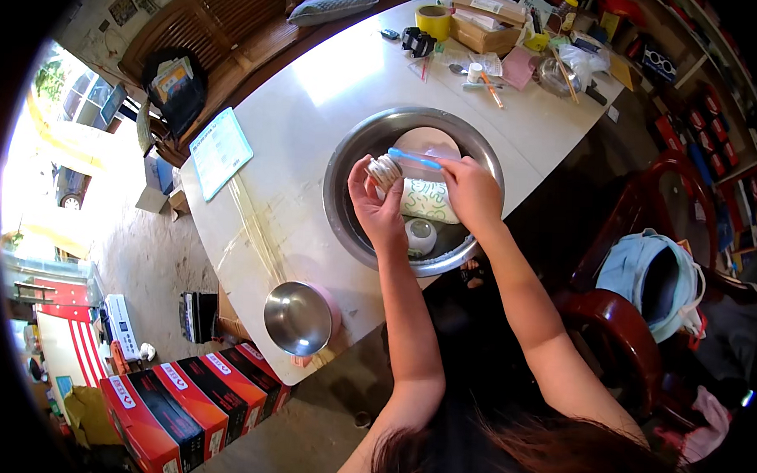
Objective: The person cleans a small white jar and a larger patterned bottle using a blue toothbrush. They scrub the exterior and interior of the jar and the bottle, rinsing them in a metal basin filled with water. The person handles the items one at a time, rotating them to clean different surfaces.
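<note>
Over the steel basin [337, 204], my left hand [382, 215] grips a small whitish ribbed piece [384, 170], perhaps a bottle lid, between thumb and fingers. My right hand [474, 193] holds a blue toothbrush [419, 159] by its handle; the brush head is close to the ribbed piece, and I cannot tell whether they touch. Beneath my hands, a white cylindrical container [428, 201] with green squiggles lies on its side in the basin. Nearer me in the basin is a round white part [421, 237] with a circular opening. A pale pink disc [427, 140] leans at the far side.
The basin stands on a pale table [282, 127]. A pink-sided steel pot [297, 321] is near its left corner, with a light-blue printed sheet [222, 153] farther back. Yellow tape [433, 21] and cartons [482, 34] crowd the far end. A red-brown chair [613, 332] stands right.
</note>
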The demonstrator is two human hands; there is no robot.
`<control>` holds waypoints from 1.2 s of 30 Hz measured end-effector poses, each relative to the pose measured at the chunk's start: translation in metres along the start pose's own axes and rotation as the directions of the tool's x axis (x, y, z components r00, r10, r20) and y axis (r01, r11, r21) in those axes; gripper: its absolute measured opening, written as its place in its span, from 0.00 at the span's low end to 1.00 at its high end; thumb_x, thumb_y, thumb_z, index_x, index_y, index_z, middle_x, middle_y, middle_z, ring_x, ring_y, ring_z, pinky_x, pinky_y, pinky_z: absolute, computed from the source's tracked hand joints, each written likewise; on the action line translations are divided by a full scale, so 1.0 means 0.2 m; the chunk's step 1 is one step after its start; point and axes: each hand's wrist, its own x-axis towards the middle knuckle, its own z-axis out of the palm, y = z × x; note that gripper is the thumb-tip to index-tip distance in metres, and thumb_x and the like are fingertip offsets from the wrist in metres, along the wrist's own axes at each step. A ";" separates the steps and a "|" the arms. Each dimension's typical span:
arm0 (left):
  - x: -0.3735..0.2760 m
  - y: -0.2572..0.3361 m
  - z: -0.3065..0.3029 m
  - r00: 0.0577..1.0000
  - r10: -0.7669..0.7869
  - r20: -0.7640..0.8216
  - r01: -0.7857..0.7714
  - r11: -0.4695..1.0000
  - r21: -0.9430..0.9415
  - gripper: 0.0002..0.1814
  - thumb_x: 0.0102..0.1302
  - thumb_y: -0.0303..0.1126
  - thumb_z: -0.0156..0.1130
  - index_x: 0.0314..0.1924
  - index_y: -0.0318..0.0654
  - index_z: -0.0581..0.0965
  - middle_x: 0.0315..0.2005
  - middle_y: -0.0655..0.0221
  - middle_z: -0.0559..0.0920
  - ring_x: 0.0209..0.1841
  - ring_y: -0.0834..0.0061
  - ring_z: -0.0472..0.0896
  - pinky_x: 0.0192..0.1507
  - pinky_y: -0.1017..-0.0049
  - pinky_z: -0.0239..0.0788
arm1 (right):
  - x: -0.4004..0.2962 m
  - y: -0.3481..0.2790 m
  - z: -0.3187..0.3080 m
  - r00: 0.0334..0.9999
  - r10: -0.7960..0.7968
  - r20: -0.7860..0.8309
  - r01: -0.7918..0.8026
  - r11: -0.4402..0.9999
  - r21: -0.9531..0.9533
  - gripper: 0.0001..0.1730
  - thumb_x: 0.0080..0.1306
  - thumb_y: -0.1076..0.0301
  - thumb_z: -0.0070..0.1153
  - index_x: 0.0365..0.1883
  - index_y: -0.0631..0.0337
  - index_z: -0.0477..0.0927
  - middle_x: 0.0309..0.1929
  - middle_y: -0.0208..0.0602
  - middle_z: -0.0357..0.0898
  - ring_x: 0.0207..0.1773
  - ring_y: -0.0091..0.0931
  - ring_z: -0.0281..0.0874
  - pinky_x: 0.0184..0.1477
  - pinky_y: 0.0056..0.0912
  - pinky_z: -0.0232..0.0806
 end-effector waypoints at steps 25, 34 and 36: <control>0.01 -0.07 -0.07 0.990 -0.059 -0.126 0.078 0.985 0.154 0.31 0.61 0.17 0.70 0.64 0.37 0.72 0.49 0.66 0.80 0.48 0.76 0.81 0.51 0.76 0.75 | -0.16 -0.06 -0.13 1.000 0.006 0.029 -0.013 0.970 0.242 0.11 0.69 0.68 0.59 0.47 0.57 0.86 0.33 0.42 0.81 0.37 0.42 0.81 0.37 0.41 0.71; 0.00 -0.07 -0.04 0.983 -0.019 -0.181 0.063 0.969 0.238 0.30 0.59 0.18 0.72 0.61 0.38 0.73 0.49 0.67 0.78 0.48 0.75 0.81 0.51 0.76 0.74 | -0.20 -0.09 -0.07 0.999 -0.002 -0.037 0.008 0.988 0.152 0.11 0.68 0.66 0.60 0.47 0.51 0.87 0.32 0.39 0.81 0.36 0.42 0.81 0.36 0.43 0.72; -0.01 -0.08 -0.05 0.984 -0.012 -0.177 0.061 0.959 0.276 0.30 0.59 0.18 0.72 0.61 0.39 0.74 0.49 0.67 0.78 0.49 0.75 0.80 0.51 0.76 0.74 | -0.19 -0.09 -0.08 0.999 -0.019 -0.046 0.025 0.991 0.133 0.11 0.68 0.66 0.60 0.47 0.51 0.87 0.33 0.39 0.81 0.36 0.42 0.81 0.36 0.43 0.72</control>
